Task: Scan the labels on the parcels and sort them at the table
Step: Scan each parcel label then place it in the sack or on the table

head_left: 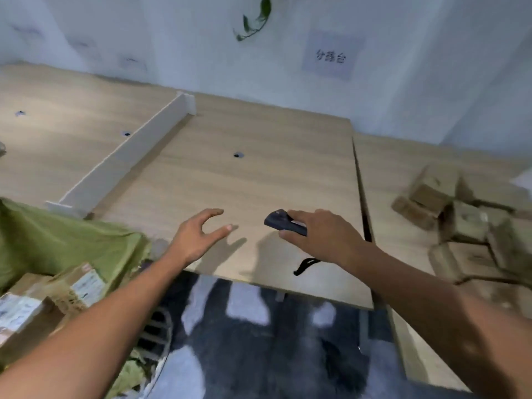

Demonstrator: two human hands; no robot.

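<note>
Right hand (325, 236) is gripping a small dark handheld barcode scanner (285, 223), fingers wrapped over its top, nose pointing left; a black wrist strap (305, 265) is dangling under the wrist. Scanner and hand are hovering low over the light wood-grain counter (259, 174), near its front edge; cannot tell if the scanner is touching the surface. Left hand (198, 234) is spread open, fingers curved, holding nothing, just left of the scanner over the same bare middle section.

No parcel is sitting between the hands. Labelled brown cardboard parcels (57, 292) with white printed stickers are lying in a green fabric sack (57, 240) at near left, below counter level. A blurred heap of brown cardboard boxes (460, 214) is piled on the right-hand counter section, past the dark seam. A white upright divider strip (126, 156) is running from near to far on the left, splitting the counter into bays. A paper sign (332, 54) is hanging on the far wall; its text is too blurred to rely on.

Judgement: step in hand looks like fetching the next parcel for scanning. Doing it well probably means the empty left hand reaching into the sack, bringing one box up with the sticker facing up, and flattening it on the middle section while the right hand is keeping the scanner nose aimed at the label, strap clear of the beam, then sending the box to the correct bay.
</note>
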